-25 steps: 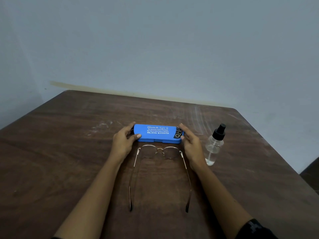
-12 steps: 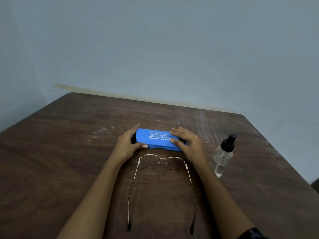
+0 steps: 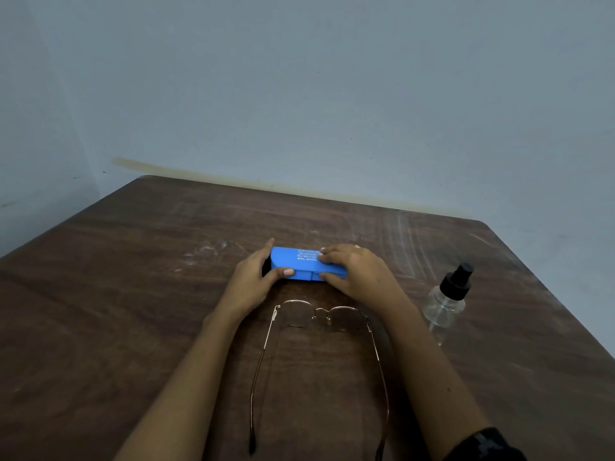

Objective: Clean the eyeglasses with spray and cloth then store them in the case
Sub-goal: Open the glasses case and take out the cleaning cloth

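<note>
Here, the left hand (image 3: 253, 281) clasps the left end of the blue case (image 3: 301, 266), thumb pressed on the near face and fingers wrapped over the far edge. The case lies flat on the brown table (image 3: 133, 294), lid shut, white print on its top partly covered. At the case's right end, the right hand (image 3: 357, 272) pinches it too, fingers laid over the top and thumb against the near face. Just nearer the person than both grips, the eyeglasses (image 3: 319, 317) rest on the table between the two forearms, lenses toward the case, temples unfolded and pointing back at the wearer, apart from the case. Right of the right hand's grip, well apart, the clear spray bottle (image 3: 449, 301) with black nozzle stands untouched.
</note>
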`<state>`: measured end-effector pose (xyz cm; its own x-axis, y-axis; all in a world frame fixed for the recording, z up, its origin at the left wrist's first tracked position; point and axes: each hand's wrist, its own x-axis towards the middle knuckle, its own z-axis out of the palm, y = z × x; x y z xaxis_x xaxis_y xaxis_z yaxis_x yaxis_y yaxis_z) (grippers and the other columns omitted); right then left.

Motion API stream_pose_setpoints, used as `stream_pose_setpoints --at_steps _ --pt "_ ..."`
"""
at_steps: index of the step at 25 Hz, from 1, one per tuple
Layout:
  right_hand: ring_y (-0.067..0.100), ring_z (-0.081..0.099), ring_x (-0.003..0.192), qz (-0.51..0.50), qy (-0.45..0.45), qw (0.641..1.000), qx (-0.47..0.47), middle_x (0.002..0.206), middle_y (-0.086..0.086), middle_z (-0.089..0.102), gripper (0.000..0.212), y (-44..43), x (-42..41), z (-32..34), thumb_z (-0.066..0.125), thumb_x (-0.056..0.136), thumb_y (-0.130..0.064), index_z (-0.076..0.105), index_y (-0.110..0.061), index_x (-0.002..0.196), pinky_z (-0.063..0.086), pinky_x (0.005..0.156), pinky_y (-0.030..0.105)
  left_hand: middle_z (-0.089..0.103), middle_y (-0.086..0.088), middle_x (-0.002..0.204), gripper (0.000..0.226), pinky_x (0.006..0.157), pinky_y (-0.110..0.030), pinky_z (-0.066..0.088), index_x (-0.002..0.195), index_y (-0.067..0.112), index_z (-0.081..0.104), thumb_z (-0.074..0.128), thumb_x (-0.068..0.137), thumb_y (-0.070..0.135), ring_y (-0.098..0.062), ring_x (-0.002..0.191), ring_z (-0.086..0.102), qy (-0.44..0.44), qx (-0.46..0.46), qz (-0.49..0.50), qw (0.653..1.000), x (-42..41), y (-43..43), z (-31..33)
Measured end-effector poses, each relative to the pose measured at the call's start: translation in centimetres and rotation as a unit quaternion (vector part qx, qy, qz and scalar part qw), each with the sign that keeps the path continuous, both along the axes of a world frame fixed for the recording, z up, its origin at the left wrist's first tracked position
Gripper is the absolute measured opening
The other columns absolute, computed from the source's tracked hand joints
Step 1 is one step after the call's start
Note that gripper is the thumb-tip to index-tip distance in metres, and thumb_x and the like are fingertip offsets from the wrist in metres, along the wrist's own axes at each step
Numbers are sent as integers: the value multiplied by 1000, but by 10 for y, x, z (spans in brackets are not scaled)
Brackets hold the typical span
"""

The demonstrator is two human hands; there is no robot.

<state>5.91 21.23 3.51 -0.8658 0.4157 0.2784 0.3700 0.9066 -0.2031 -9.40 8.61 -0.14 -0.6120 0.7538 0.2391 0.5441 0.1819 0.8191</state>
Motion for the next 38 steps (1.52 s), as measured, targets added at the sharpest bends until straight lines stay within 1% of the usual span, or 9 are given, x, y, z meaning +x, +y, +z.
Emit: stream_pose_setpoints --at_steps 6,11,16,24,29,31,33,36,38 --pt "24 57 108 18 -13 999 24 120 5 65 36 0 -3 6 62 79 -26 62 -14 113 49 86 39 41 -15 143 69 100 -27 31 141 13 30 64 82 27 -25 132 37 6 -18 10 1000 1 0 1" --pt "28 58 91 29 -57 997 49 100 12 68 32 0 -12 14 62 77 -21 63 -5 105 44 75 34 41 -18 142 68 103 -32 30 142 11 25 58 86 31 -28 132 36 32 -47 -2 998 2 1 1" --pt "31 58 88 28 -98 993 54 97 15 66 31 -2 -17 23 61 76 -18 61 -2 103 47 78 39 44 -20 139 65 102 -35 32 142 11 26 56 88 31 -30 129 38 41 -49 1 998 4 1 2" --pt "38 56 84 8 -152 982 109 95 24 60 31 -10 -20 24 56 78 -14 54 3 104 46 69 40 47 -19 137 64 94 -27 32 140 8 28 56 88 30 -30 127 41 46 -45 3 998 5 2 2" --pt "37 55 83 13 -157 978 134 94 23 60 28 -11 -21 25 54 79 -12 53 2 104 37 62 36 52 -19 133 61 75 -11 26 138 6 32 58 87 27 -29 123 46 48 -25 5 999 6 2 2" --pt "38 55 81 14 -156 978 137 93 23 60 26 -12 -22 25 55 78 -11 53 2 101 32 58 34 50 -17 135 62 82 -14 27 139 7 30 57 87 27 -27 125 44 45 -28 2 999 5 1 1" --pt "37 56 82 18 -157 979 127 94 22 61 28 -11 -21 28 57 78 -13 54 1 101 35 60 35 48 -16 137 63 90 -20 30 140 8 29 58 87 27 -26 127 42 43 -31 -4 999 4 0 0" --pt "34 57 84 22 -143 986 79 97 20 63 31 -7 -17 28 61 80 -21 58 -3 106 44 69 38 46 -14 140 67 101 -30 32 142 11 26 60 86 24 -26 129 40 35 -38 -14 999 1 -2 1" --pt "32 58 93 21 -104 994 29 105 17 66 34 -4 -12 27 61 82 -23 59 -8 113 47 79 38 43 -12 142 71 103 -30 31 143 15 24 63 84 23 -24 131 38 19 -40 -22 999 -1 -3 1"
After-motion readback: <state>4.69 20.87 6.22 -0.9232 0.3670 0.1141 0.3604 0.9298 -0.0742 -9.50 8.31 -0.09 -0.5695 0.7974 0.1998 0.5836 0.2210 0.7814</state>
